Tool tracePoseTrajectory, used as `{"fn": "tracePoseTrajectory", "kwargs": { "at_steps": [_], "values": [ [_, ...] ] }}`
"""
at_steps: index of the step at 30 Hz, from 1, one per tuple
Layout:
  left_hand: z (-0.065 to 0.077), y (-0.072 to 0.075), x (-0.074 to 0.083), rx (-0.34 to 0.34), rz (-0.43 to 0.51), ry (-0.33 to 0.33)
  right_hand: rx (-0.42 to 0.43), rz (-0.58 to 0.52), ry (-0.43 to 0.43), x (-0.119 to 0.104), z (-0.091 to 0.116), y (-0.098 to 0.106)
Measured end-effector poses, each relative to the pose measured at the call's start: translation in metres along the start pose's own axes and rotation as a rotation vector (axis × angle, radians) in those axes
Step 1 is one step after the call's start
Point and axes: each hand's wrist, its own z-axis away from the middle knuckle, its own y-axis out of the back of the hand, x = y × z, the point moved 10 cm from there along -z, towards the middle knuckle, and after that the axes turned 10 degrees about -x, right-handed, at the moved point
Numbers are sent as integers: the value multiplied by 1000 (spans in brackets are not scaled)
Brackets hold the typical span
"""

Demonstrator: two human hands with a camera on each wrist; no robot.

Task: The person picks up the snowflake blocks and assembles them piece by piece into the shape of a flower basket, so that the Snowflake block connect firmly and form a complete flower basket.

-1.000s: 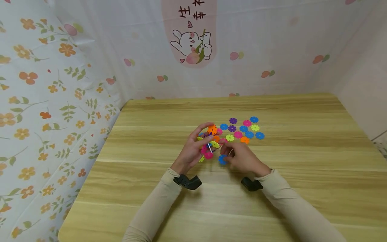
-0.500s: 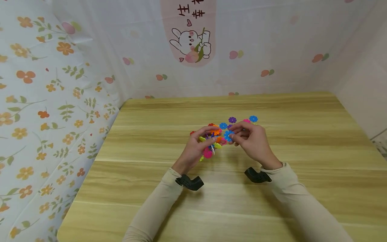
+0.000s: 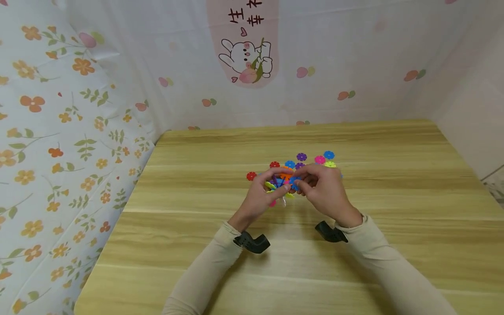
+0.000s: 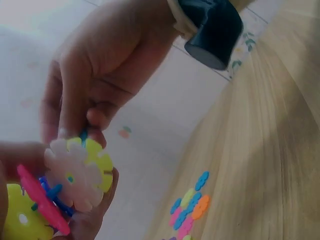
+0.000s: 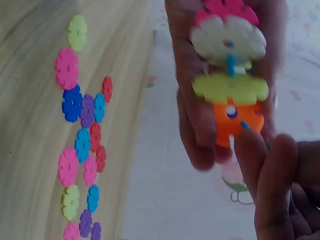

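Left hand (image 3: 257,196) grips a cluster of joined flower-shaped discs, with white, pink, lime and an orange disc (image 5: 237,123) among them; the right hand (image 3: 330,188) pinches a blue disc (image 3: 294,183) at its orange side, though whether the two interlock cannot be told. The cluster is held up over the wooden table (image 3: 346,267), near loose discs (image 3: 301,156) lying flat. Each wrist wears a black camera mount (image 3: 252,243). Behind hangs a printed cloth (image 3: 323,39), where 生 and 幸 can be read above a rabbit (image 3: 241,53), another character being cut off at the top
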Motion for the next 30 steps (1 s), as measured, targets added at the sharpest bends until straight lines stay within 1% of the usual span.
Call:
{"fn": "tracePoseTrajectory", "kwargs": {
  "at_steps": [2, 4, 7, 10, 13, 14, 16, 18, 21, 23, 25, 27, 30],
  "values": [
    [1, -1, 2, 6, -11, -18, -11, -17, 2, 0, 1, -2],
    [2, -1, 2, 7, -11, -19, -39, -63, -26, 6, 0, -5],
    [2, 3, -2, 20, 1, 6, -89, -148, -88, 19, 0, -9],
    [3, 9, -10, 44, 52, 46, -117, -217, -135, 35, -1, -11],
    [6, 17, -18, 84, 133, 84, -136, -215, -174, 48, -5, -10],
    [7, 19, -20, 101, 158, 91, -154, -191, -190, 53, -7, -11],
    [9, 25, -24, 134, 204, 92, -217, -123, -215, 61, -13, -17],
    [11, 29, -24, 155, 236, 81, -317, 8, -218, 68, -22, -30],
    [10, 29, -22, 141, 224, 66, -470, 220, -185, 75, -35, -55],
    [9, 25, -20, 116, 210, 68, -521, 354, -172, 80, -41, -66],
    [8, 21, -20, 97, 210, 72, -538, 428, -193, 86, -45, -73],
    [7, 18, -19, 89, 243, 73, -520, 471, -222, 91, -46, -75],
    [7, 17, -19, 95, 290, 77, -490, 483, -256, 96, -46, -74]
  ]
}}
